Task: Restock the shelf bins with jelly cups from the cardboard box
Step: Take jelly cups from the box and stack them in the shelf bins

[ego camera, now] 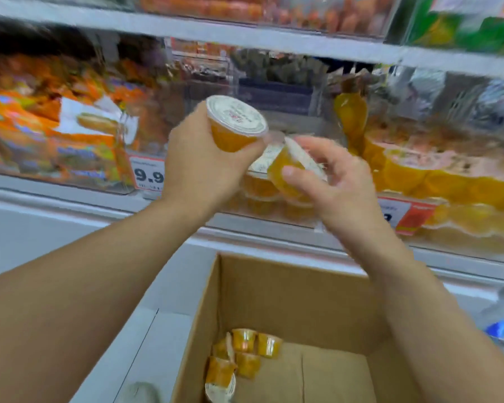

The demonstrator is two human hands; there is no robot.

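Your left grip (198,167) grasps one jelly cup (235,123) around its orange body, with the white foil lid up and a little tilted toward you. Your right grip (336,181) pinches a second jelly cup (288,173) between thumb and fingers; this one lies on its side, with the lid turned away to the right. The two cups are just beside each other, in front of the clear shelf bin (262,196).

In this bin you already see several orange cups stacked, so the step in hand is the placing: both cups are lifted up from the box and must now go into the bin. I think the right cup goes first, because it is lower and nearer to the opening. You should turn it upright before you let it go, otherwise it may roll on the stack.

Below your arms stands the cardboard box (274,298), open. A small group of remaining cups (246,354) lies in its near left corner, so only a few trips are left. A price tag (147,174) hangs on the shelf edge to the left.
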